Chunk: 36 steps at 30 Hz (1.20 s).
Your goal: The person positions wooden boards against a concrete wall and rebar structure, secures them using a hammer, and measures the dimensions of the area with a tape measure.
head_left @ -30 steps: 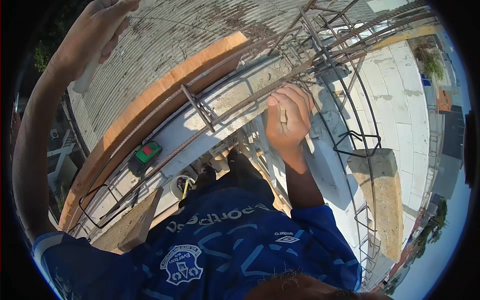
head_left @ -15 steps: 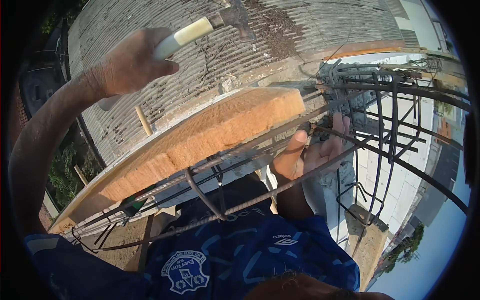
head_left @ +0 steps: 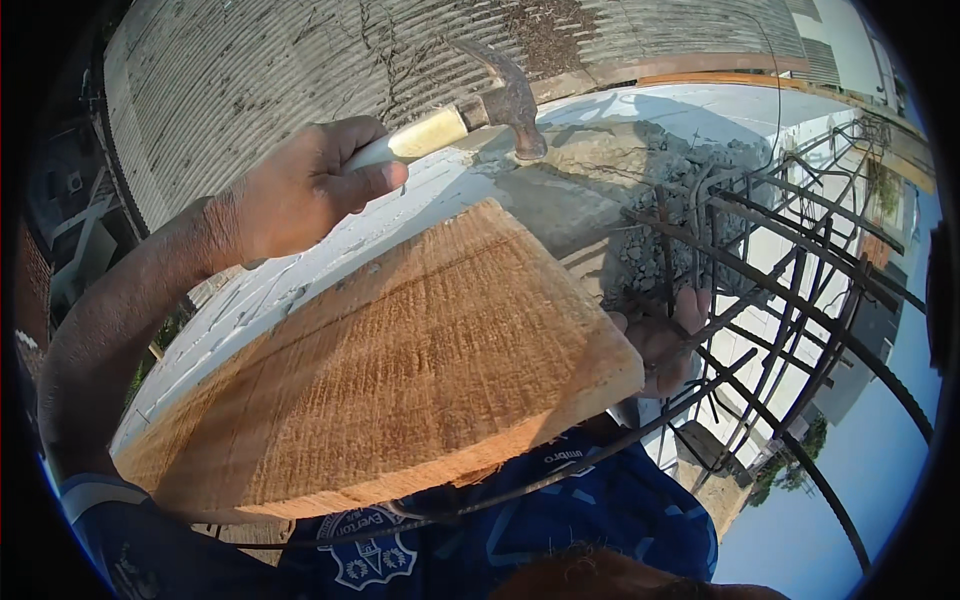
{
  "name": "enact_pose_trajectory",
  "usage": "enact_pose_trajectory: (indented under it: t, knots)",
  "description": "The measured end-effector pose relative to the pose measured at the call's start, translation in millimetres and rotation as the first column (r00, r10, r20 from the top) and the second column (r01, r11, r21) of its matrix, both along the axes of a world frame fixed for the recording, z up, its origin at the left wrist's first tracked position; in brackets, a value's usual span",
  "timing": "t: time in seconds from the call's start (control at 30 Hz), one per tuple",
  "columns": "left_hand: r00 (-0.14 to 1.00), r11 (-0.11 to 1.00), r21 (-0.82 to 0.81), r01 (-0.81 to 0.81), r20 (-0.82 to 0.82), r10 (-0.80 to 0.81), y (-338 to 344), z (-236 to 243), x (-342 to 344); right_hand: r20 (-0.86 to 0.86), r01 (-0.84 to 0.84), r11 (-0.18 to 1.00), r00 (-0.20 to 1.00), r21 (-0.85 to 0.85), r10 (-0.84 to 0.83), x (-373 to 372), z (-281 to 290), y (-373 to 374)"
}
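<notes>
My left hand (head_left: 305,195) grips a claw hammer (head_left: 425,130) by its pale handle, with the steel head held over the concrete above a sawn wooden plank (head_left: 390,360). The plank is large in the middle of the view, its broad face toward me. My right hand (head_left: 668,340) is low beside the plank's right end, partly hidden by it and by steel rods, its fingers curled on something I cannot make out. Rough broken concrete (head_left: 655,260) lies just above that hand.
A rebar cage (head_left: 790,270) spreads across the right side, over white blockwork. A pale wall top (head_left: 230,330) runs along behind the plank. Beyond lie a corrugated roof (head_left: 260,80) and, at the edges, a drop to buildings and trees.
My left hand has moved right and downward with the hammer. The plank now shows its broad face and fills more of the view. My right hand is more hidden behind it.
</notes>
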<state>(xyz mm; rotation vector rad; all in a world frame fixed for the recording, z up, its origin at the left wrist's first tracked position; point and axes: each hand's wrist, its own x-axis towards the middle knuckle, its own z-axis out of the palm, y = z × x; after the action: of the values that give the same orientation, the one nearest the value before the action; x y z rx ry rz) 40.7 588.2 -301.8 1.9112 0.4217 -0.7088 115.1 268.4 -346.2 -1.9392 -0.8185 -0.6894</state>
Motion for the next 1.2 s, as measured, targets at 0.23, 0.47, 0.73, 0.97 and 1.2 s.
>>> enact_pose_trajectory:
  t: [0.23,0.47,0.73,0.97,1.2]
  knots:
    - [0.983,0.990,-0.051,-0.133,0.118,0.138,-21,-26,-1,-0.093,-0.085,0.995,0.993,-0.061,0.079,-3,11,0]
    - [0.898,0.923,-0.114,-0.367,0.215,0.384,-27,-19,10,-0.020,-0.040,0.999,0.999,-0.008,0.040,-7,2,4]
    - [0.950,0.995,0.083,-0.054,0.311,0.025,-21,-60,-14,0.079,0.213,0.977,0.974,-0.011,-0.211,-4,-10,7]
    - [0.907,0.955,-0.056,-0.291,0.301,0.294,-20,-45,1,0.027,0.064,0.998,0.998,-0.015,-0.063,-4,-14,-1]
    - [0.868,0.984,0.052,-0.172,0.480,0.127,-32,-54,7,-0.094,-0.103,0.995,0.990,0.008,0.103,-1,-4,-18]
